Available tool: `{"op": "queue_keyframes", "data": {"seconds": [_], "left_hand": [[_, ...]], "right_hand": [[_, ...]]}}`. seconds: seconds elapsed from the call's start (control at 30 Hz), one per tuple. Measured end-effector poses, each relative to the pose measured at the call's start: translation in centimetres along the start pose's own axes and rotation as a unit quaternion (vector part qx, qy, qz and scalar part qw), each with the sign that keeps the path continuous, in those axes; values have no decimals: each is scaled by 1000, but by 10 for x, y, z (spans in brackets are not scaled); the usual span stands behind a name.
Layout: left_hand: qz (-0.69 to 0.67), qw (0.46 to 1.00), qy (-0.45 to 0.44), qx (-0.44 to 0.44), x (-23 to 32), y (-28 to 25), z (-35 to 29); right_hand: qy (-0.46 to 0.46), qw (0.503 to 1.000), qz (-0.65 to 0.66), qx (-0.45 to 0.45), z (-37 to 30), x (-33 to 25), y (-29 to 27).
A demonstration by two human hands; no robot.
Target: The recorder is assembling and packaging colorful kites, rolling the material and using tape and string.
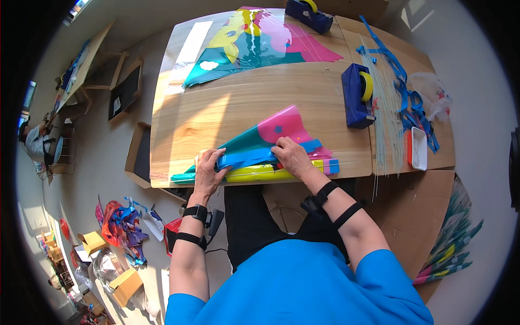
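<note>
At the table's near edge lies a folded sheet of printed plastic [281,125], green, pink and yellow, with thin pale rods along its near side. A bundled blue plastic strip [246,158] runs across it between my hands. My left hand [207,169] is closed on the strip's left end, with the thumb pressing from the near side. My right hand [291,156] pinches the strip further right, fingertips bent down onto it. Beyond my right fingers the strip's end [311,145] sticks out. What lies under my palms is hidden.
Farther back lies a flat stack of similar printed sheets [249,49]. Two blue tape dispensers [357,97] stand right and at the back. Thin rods [385,108], blue strips [398,65] and a white tray [418,149] lie right. Cardboard [406,216] adjoins the table.
</note>
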State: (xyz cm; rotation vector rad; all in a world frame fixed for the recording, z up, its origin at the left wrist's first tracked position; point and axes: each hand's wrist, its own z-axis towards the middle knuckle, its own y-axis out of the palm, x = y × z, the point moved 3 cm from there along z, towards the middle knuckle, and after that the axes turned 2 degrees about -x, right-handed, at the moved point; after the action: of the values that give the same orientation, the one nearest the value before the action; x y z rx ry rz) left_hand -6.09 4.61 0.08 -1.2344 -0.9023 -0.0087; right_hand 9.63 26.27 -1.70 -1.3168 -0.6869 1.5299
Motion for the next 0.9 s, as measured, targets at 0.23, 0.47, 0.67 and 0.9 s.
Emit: {"op": "queue_keyframes", "data": {"seconds": [0.23, 0.47, 0.67, 0.9], "left_hand": [[89, 990, 72, 79, 45, -27, -12], [314, 929, 190, 44, 83, 4, -30], [41, 990, -109, 75, 29, -2, -19], [-116, 983, -136, -36, 12, -10, -2]], "right_hand": [[26, 1000, -12, -10, 1, -1, 1], [35, 999, -6, -13, -1, -2, 1], [35, 999, 12, -8, 3, -3, -3], [25, 1000, 18, -1, 3, 4, -1]]}}
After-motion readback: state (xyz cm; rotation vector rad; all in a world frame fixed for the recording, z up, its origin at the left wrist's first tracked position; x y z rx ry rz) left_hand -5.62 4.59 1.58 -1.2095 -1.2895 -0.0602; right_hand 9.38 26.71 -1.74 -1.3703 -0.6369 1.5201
